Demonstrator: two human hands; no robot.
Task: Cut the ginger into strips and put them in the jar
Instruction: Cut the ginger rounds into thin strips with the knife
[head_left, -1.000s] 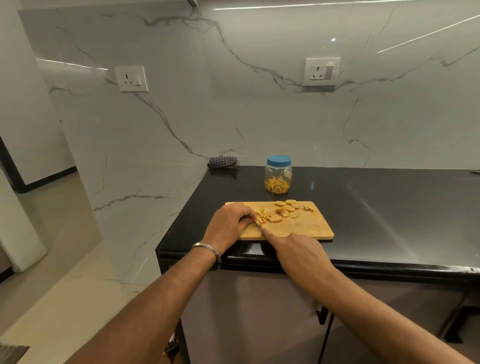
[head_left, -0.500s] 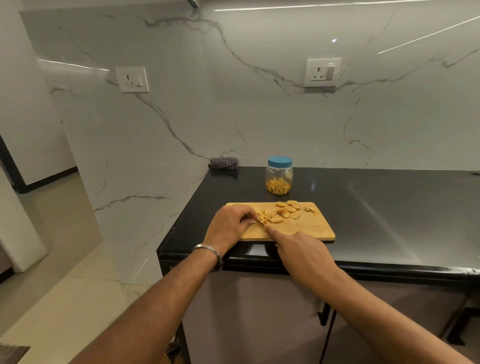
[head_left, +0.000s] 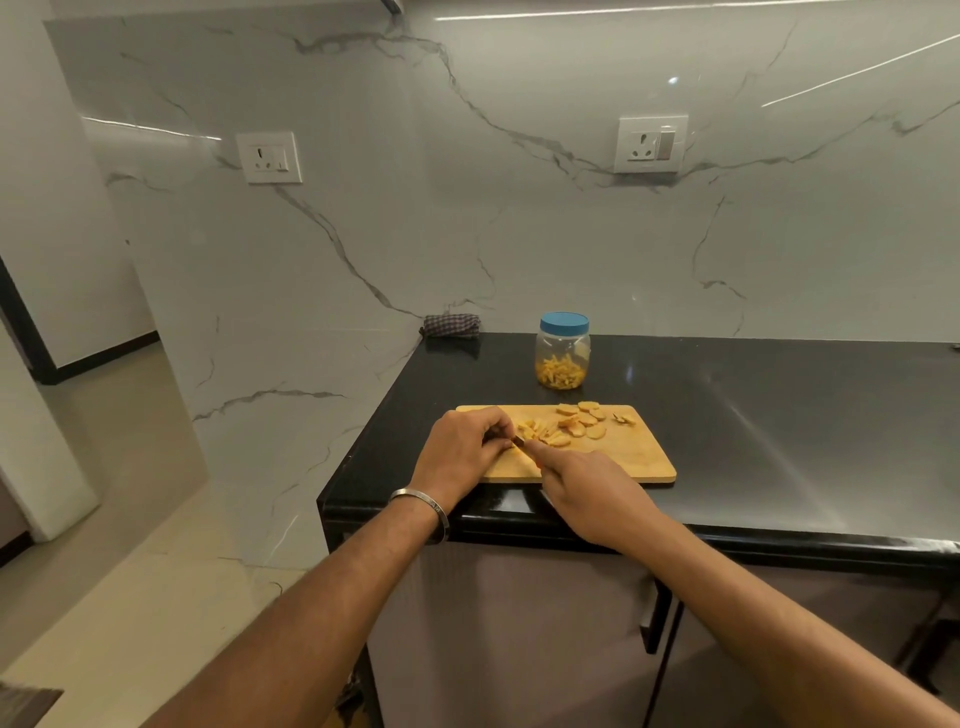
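Wooden cutting board (head_left: 613, 462) sits at the counter's near edge, and both my hands meet over its left end. My left hand (head_left: 462, 452) curls its fingers down on a small piece of ginger, pinching it against the board, though the piece itself is almost hidden under the fingertips. My right hand (head_left: 587, 488) is wrapped round the knife (head_left: 521, 445), forefinger stretched along it; only a short dark bit of blade shows between the two hands, right at the pinched piece.

Just beyond the blade lies a loose heap of cut strips (head_left: 537, 430). Farther out to the right of the grip, a cluster of round ginger slices (head_left: 582, 422) is not yet cut down. A tiny scrap (head_left: 622, 418) lies apart from them, too small for me to name.

Past the board's far edge stands the jar (head_left: 562, 353), clear plastic with its blue lid (head_left: 564, 322) on, and a layer of strips covers its bottom. I judge the job roughly midway: one batch is already jarred, a second batch is cut and waiting on the board, and several slices are left to cut. The lid has to come off before anything more goes in. A checked cloth (head_left: 449, 326) lies bunched at the wall, well off to the left.
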